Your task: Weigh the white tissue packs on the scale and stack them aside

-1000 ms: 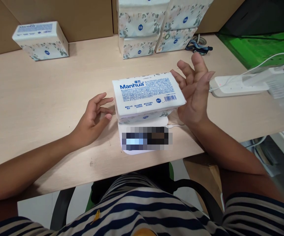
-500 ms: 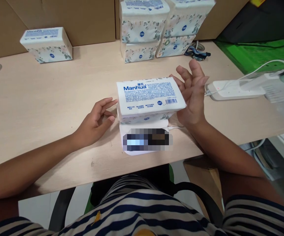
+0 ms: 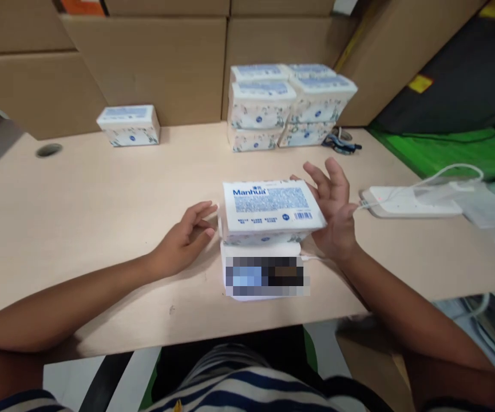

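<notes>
A white tissue pack [image 3: 268, 209] with blue print and a floral side lies on a small white scale-like device [image 3: 262, 250] near the front of the table. The device's front panel is blurred out. My left hand [image 3: 189, 236] rests beside the pack's left end, its fingers loosely curved and apart, holding nothing. On the other side, my right hand [image 3: 335, 217] is turned palm toward the pack with fingers spread. Its thumb side is close to the pack's right end; whether it touches I cannot tell.
Several more tissue packs [image 3: 258, 114] are stacked at the back, and a single pack [image 3: 132, 129] stands at the back left before cardboard boxes [image 3: 157, 68]. A white power strip [image 3: 414, 203] with cables lies at the right. A cable hole [image 3: 48, 150] is at the left.
The view has tilted up, so the table and everything on it sits lower in the picture and more boxes show. The hands and the tissue pack hold nearly the same places.
</notes>
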Demonstrator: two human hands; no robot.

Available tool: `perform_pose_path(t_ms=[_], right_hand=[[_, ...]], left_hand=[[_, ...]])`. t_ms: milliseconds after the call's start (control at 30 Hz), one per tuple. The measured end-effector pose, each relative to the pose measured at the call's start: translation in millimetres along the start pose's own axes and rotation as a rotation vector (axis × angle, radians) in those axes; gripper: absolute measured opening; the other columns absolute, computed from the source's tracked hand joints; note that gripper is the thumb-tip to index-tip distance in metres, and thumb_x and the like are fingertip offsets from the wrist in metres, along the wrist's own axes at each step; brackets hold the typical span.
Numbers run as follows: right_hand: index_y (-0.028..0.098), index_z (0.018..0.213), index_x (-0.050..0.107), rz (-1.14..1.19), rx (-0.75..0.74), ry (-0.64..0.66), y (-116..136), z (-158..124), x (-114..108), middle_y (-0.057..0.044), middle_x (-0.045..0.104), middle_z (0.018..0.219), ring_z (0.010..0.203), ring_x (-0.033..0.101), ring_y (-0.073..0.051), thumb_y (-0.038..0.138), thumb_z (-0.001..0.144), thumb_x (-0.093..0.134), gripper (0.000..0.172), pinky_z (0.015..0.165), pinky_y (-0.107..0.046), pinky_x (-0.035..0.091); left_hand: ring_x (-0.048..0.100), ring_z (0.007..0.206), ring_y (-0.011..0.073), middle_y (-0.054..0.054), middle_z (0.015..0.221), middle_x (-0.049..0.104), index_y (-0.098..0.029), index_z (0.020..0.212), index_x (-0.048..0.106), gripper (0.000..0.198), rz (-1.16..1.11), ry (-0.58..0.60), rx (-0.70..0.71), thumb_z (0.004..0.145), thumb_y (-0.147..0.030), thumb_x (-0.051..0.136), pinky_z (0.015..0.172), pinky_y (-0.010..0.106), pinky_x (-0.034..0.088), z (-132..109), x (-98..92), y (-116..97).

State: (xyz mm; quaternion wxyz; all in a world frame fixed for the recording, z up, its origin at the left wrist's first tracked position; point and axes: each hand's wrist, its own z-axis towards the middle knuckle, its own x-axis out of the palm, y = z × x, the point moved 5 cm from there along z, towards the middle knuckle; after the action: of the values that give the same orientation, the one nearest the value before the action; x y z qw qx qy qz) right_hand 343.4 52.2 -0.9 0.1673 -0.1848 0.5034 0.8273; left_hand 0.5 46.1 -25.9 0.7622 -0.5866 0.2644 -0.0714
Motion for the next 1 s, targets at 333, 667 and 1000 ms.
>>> perform_pose_path(t_ms=[333, 667, 1000], right_hand=[[0.059, 0.187, 0.031, 0.161, -0.299, -0.059, -17.6, -2.2, -3.0, -0.002, 0.031, 0.199, 0.173, 0.051, -0.047, 0.104, 0.097, 0.059, 0.105, 0.136, -0.074, 0.052], [0.044, 0.188, 0.034, 0.006, -0.103, 0.104, -51.0, -2.6, 9.3, -0.019, 0.051, 0.187, 0.163, 0.062, -0.051, 0.093, 0.087, 0.086, 0.124, 0.12, -0.065, 0.068], [0.035, 0.153, 0.064, -0.35, -0.562, -0.116, 37.6, 98.7, 29.9, -0.016, 0.066, 0.151, 0.148, 0.066, -0.046, 0.08, 0.083, 0.096, 0.089, 0.125, -0.069, 0.06]], left_hand=[[0.079, 0.142, 0.0328, 0.021, 0.186, 0.058, -0.033, 0.172, 0.042, 0.064, 0.044, -0.014, -0.067, 0.117, -0.057, 0.063, 0.13, 0.071, 0.06, -3.7, 4.8, -1.9], [0.072, 0.156, 0.0362, 0.027, 0.182, 0.06, -0.025, 0.18, 0.035, 0.072, -0.013, 0.006, -0.084, 0.118, -0.046, 0.063, 0.131, 0.066, 0.058, -6.3, 10.9, -9.6], [0.065, 0.16, 0.0396, 0.03, 0.184, 0.054, -0.017, 0.182, 0.033, 0.078, -0.077, -0.275, -0.049, 0.116, -0.048, 0.059, 0.133, 0.065, 0.057, 9.2, -8.8, -17.3]])
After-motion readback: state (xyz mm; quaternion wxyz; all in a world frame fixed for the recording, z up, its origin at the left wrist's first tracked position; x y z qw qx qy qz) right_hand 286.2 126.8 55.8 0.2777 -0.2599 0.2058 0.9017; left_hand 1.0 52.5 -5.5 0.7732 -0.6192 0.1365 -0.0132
